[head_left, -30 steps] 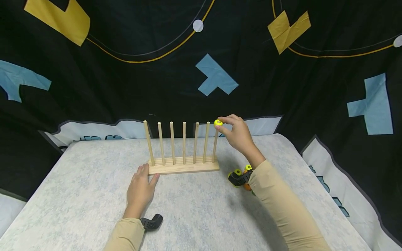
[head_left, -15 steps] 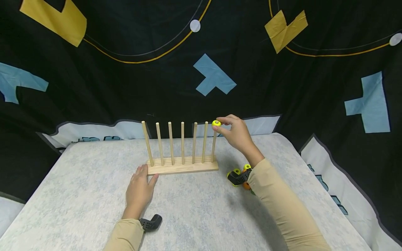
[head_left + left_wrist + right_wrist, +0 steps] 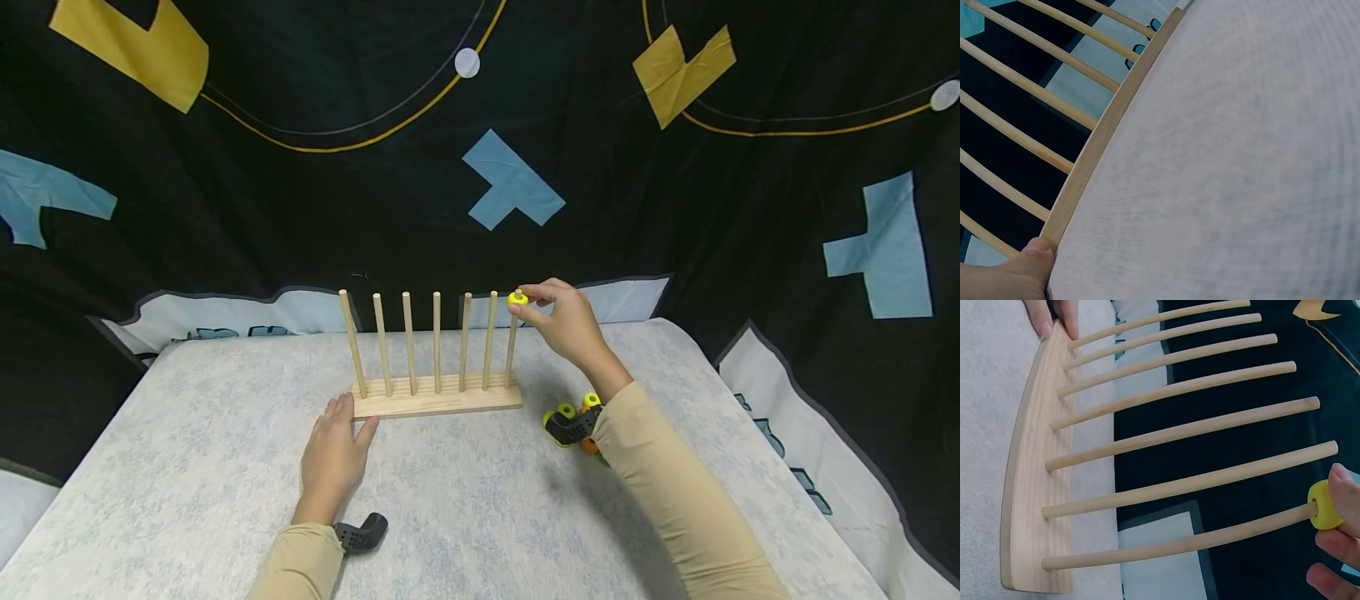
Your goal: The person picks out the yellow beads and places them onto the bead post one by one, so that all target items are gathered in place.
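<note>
A wooden rack (image 3: 438, 403) with several upright pegs stands on the table. At the top of its rightmost peg (image 3: 1191, 544), my right hand (image 3: 564, 323) pinches a yellow bead (image 3: 1325, 506) between thumb and fingers. The peg's tip pokes up through the bead's hole in the head view. The other pegs carry nothing. My left hand (image 3: 333, 457) holds the rack's left end, thumb along the front edge and fingers at the end; its thumb (image 3: 1037, 245) also shows against the base in the left wrist view.
Several yellow, orange and green beads (image 3: 591, 400) lie on the table (image 3: 465, 500) below my right wrist, partly hidden by the black wrist camera (image 3: 572, 426). Behind the table hangs a black curtain (image 3: 360, 217) with coloured shapes.
The yellow bead has slid slightly down onto the rightmost peg, so the tip now sticks out above it. My right hand has lowered a little with it. The left hand keeps its place.
</note>
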A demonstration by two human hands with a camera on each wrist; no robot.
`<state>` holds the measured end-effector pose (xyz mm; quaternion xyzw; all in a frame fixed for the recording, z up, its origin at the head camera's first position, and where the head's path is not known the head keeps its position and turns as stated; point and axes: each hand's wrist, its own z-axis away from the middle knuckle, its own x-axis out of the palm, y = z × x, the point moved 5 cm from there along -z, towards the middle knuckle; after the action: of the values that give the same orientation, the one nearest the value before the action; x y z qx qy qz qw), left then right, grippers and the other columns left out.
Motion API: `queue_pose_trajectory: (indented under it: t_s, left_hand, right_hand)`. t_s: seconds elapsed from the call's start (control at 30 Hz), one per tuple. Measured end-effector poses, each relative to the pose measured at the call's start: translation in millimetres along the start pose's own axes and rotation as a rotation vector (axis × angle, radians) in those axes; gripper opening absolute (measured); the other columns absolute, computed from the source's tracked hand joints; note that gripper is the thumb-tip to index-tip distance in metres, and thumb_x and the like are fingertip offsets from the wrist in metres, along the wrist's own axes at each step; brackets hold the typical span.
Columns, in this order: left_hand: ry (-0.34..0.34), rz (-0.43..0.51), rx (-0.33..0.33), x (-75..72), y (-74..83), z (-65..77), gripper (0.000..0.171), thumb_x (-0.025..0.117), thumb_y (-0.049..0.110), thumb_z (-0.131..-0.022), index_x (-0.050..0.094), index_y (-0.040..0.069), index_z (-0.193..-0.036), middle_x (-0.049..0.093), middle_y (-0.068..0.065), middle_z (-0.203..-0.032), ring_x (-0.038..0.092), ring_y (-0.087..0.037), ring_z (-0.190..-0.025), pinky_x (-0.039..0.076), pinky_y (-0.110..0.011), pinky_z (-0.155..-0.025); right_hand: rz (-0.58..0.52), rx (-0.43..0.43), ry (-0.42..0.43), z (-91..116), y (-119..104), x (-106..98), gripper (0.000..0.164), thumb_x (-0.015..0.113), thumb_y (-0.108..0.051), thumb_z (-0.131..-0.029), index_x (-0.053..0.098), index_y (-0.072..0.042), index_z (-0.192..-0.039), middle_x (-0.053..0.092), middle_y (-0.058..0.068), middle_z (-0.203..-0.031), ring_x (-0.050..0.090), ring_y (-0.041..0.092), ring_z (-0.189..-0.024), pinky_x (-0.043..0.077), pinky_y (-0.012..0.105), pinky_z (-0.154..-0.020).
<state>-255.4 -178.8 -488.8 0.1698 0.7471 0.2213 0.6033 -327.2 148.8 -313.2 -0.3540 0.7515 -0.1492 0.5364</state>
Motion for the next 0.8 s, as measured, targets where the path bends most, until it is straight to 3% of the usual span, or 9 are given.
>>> queue_pose_trajectory:
  t_s: [0.4, 0.8]
  left_hand:
    - [0.004, 0.0, 0.003, 0.9, 0.2, 1.2, 0.071, 0.055, 0.039, -0.101, 0.032, -0.006, -0.151, 0.034, -0.028, -0.156, 0.026, -0.041, -0.149, 0.018, -0.054, -0.124]
    - [-0.009, -0.002, -0.005, -0.9, 0.6, -0.4, 0.072, 0.055, 0.038, -0.101, 0.029, -0.006, -0.152, 0.031, -0.028, -0.157, 0.024, -0.042, -0.15, 0.017, -0.054, -0.125]
  right_hand:
    - [-0.015, 0.005, -0.011, 3, 1, -1, 0.037, 0.071, -0.038, -0.092, 0.072, -0.013, -0.121, 0.066, 0.002, -0.113, 0.06, 0.022, -0.105, 0.056, 0.037, -0.08]
    - [-0.027, 0.025, 0.0, 14, 19, -13, 0.041, 0.069, -0.039, -0.093, 0.069, -0.014, -0.126, 0.067, 0.003, -0.115, 0.06, 0.024, -0.108, 0.056, 0.04, -0.083]
